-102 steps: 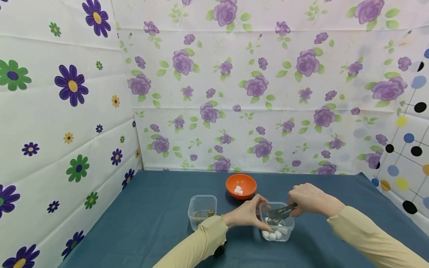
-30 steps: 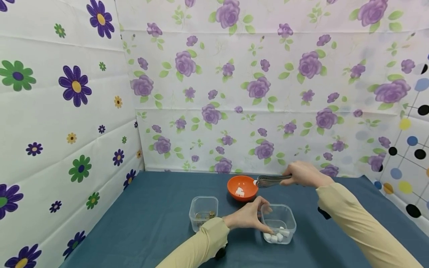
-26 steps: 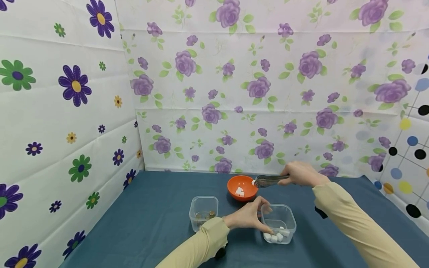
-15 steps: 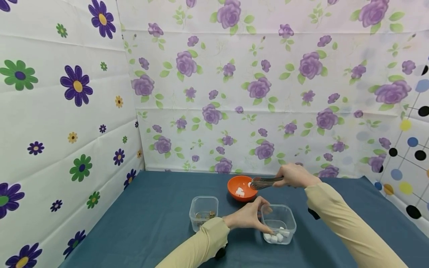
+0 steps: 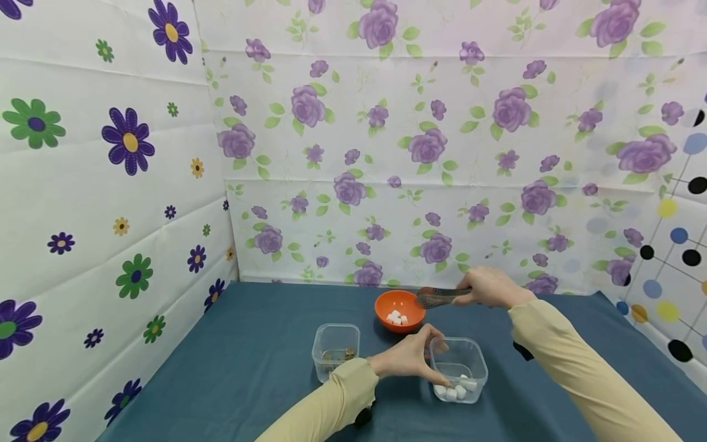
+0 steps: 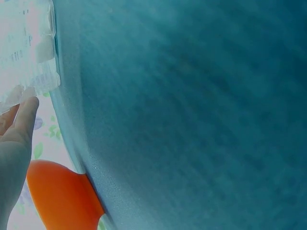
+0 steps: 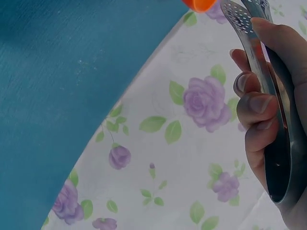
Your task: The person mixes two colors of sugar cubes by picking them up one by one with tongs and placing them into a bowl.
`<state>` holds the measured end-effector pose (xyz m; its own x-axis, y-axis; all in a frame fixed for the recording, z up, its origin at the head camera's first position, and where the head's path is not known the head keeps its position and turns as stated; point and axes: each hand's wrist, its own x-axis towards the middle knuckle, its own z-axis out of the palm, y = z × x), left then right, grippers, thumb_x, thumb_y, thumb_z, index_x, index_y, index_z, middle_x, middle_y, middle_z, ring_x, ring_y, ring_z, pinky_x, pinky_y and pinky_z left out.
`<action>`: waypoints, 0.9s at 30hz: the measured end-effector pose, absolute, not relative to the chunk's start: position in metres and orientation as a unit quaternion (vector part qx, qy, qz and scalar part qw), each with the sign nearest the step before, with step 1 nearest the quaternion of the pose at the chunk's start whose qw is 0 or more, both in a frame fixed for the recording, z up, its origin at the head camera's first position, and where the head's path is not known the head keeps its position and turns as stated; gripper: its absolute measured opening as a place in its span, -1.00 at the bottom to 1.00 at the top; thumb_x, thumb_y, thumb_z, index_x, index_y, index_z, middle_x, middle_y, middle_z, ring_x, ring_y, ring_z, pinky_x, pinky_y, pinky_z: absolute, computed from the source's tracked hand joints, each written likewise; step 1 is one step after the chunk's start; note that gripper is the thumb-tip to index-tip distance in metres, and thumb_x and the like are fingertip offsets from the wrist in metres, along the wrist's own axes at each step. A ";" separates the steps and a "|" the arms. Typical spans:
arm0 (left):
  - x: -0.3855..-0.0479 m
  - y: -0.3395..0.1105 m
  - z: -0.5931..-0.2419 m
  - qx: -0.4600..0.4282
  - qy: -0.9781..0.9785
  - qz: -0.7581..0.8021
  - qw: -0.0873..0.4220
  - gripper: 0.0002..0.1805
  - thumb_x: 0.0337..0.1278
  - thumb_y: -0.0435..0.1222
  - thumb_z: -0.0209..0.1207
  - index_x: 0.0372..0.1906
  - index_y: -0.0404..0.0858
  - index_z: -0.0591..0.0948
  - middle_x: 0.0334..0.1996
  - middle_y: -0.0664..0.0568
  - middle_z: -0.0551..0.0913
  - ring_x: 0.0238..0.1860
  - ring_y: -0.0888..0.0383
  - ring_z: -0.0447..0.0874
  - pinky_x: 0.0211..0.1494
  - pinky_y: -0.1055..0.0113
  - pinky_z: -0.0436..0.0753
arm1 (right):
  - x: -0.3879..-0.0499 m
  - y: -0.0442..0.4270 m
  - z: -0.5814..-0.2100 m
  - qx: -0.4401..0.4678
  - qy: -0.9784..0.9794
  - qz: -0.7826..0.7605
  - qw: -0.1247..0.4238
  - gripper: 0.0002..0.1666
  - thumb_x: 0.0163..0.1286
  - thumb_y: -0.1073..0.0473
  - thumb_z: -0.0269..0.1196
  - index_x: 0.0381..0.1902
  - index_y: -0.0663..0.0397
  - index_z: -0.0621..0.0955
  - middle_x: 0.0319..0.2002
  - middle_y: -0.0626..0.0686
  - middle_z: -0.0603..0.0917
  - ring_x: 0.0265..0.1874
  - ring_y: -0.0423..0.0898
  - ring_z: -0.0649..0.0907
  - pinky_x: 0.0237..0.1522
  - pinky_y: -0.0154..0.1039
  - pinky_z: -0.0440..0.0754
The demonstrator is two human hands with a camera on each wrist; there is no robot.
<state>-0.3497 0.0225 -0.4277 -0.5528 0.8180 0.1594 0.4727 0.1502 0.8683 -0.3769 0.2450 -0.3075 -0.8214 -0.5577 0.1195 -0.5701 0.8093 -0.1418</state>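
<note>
My left hand (image 5: 409, 358) grips the left side of a clear plastic container (image 5: 468, 356), thumb at the front and fingers behind. Several white marshmallows (image 5: 452, 393) lie at the bottom of it. In the right wrist view, my right hand (image 7: 261, 105) holds metal tongs (image 7: 278, 175) with perforated tips, its fingers wrapped round the arms. In the head view the tongs' tips are over the right rim of an orange bowl (image 5: 407, 301), and no marshmallow shows in them. Several white pieces (image 5: 396, 318) sit inside the bowl.
Left of my left hand stands another clear container (image 5: 337, 334) with small brown pieces (image 5: 349, 354) in it. A blue cloth (image 5: 248, 344) covers the table. Flowered sheets (image 5: 331, 153) rise behind and at the left; a dotted one is at the right.
My right hand has carried a marshmallow in the tongs from the container to the bowl and released it there. The tongs have since drawn slightly right. My left hand stays on the container.
</note>
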 end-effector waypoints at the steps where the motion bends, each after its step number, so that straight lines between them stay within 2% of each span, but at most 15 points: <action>1: -0.350 0.023 -0.428 0.439 0.737 0.482 0.178 -0.37 -0.05 -0.34 0.31 0.10 -0.25 0.23 0.04 0.01 0.46 0.01 0.17 0.43 -0.03 0.43 0.44 | -0.376 0.247 -0.307 0.299 -0.950 0.085 0.037 -0.82 0.11 -0.01 0.33 -0.43 -0.06 0.71 -0.63 -0.23 0.55 -0.77 -0.24 0.47 -0.71 -0.30 0.40; 3: -0.350 0.022 -0.428 0.440 0.737 0.481 0.177 -0.37 -0.05 -0.34 0.31 0.10 -0.25 0.22 0.05 0.00 0.46 0.01 0.17 0.43 -0.03 0.43 0.44 | -0.375 0.251 -0.306 0.300 -0.950 0.085 0.038 -0.83 0.12 0.00 0.33 -0.48 -0.06 0.71 -0.65 -0.21 0.54 -0.76 -0.22 0.47 -0.71 -0.30 0.39; 8: -0.351 0.022 -0.429 0.442 0.735 0.483 0.177 -0.37 -0.05 -0.34 0.31 0.10 -0.26 0.22 0.06 -0.04 0.45 0.03 0.15 0.43 -0.01 0.43 0.43 | -0.367 0.266 -0.304 0.292 -0.952 0.089 0.036 -0.78 0.12 0.01 0.32 -0.44 0.04 0.71 -0.58 -0.17 0.55 -0.72 -0.26 0.46 -0.66 -0.30 0.41; 10: -0.351 0.022 -0.429 0.444 0.735 0.482 0.176 -0.36 -0.05 -0.35 0.31 0.11 -0.27 0.22 0.06 -0.04 0.45 0.04 0.14 0.42 -0.01 0.43 0.42 | -0.363 0.273 -0.304 0.290 -0.952 0.089 0.039 -0.81 0.13 0.01 0.32 -0.52 -0.01 0.69 -0.65 -0.21 0.48 -0.76 -0.29 0.39 -0.69 -0.33 0.34; 12: -0.351 0.022 -0.429 0.445 0.735 0.481 0.174 -0.36 -0.05 -0.35 0.31 0.11 -0.29 0.21 0.06 -0.03 0.45 0.04 0.14 0.42 -0.01 0.43 0.42 | -0.359 0.280 -0.305 0.289 -0.952 0.089 0.041 -0.75 0.14 0.02 0.31 -0.68 -0.09 0.60 -0.76 -0.23 0.33 -0.82 -0.30 0.27 -0.73 -0.35 0.22; 15: -0.351 0.022 -0.428 0.444 0.738 0.477 0.173 -0.35 -0.05 -0.33 0.31 0.12 -0.30 0.21 0.06 -0.01 0.45 0.04 0.14 0.42 -0.01 0.44 0.43 | -0.353 0.288 -0.305 0.289 -0.953 0.084 0.047 -0.66 0.14 0.02 0.31 -0.77 -0.19 0.51 -0.85 -0.23 0.22 -0.86 -0.30 0.18 -0.75 -0.37 0.10; 18: -0.350 0.021 -0.428 0.442 0.741 0.475 0.172 -0.34 -0.05 -0.33 0.32 0.12 -0.29 0.21 0.06 0.00 0.46 0.04 0.14 0.42 -0.02 0.44 0.43 | -0.348 0.294 -0.305 0.288 -0.953 0.084 0.048 -0.78 0.15 0.01 0.31 -0.67 -0.22 0.61 -0.81 -0.27 0.33 -0.86 -0.31 0.26 -0.76 -0.36 0.16; 22: -0.350 0.021 -0.427 0.445 0.741 0.474 0.170 -0.35 -0.05 -0.33 0.32 0.12 -0.28 0.21 0.06 -0.01 0.45 0.03 0.13 0.41 -0.02 0.44 0.43 | -0.339 0.297 -0.304 0.278 -0.956 0.081 0.053 -0.84 0.13 -0.03 0.31 -0.59 -0.20 0.67 -0.79 -0.23 0.39 -0.84 -0.30 0.31 -0.74 -0.35 0.20; 24: -0.350 0.021 -0.427 0.446 0.740 0.474 0.172 -0.35 -0.04 -0.33 0.31 0.12 -0.27 0.21 0.06 -0.01 0.45 0.04 0.13 0.41 -0.01 0.44 0.43 | -0.333 0.298 -0.304 0.277 -0.956 0.079 0.057 -0.78 0.12 -0.06 0.31 -0.55 -0.08 0.70 -0.75 -0.20 0.44 -0.83 -0.32 0.33 -0.74 -0.36 0.21; 27: -0.350 0.022 -0.427 0.445 0.741 0.472 0.173 -0.35 -0.04 -0.33 0.31 0.12 -0.26 0.21 0.06 0.00 0.45 0.04 0.15 0.41 -0.02 0.44 0.43 | -0.324 0.298 -0.303 0.276 -0.956 0.080 0.057 -0.61 0.09 -0.11 0.31 -0.36 0.11 0.72 -0.60 -0.17 0.57 -0.78 -0.36 0.41 -0.72 -0.35 0.28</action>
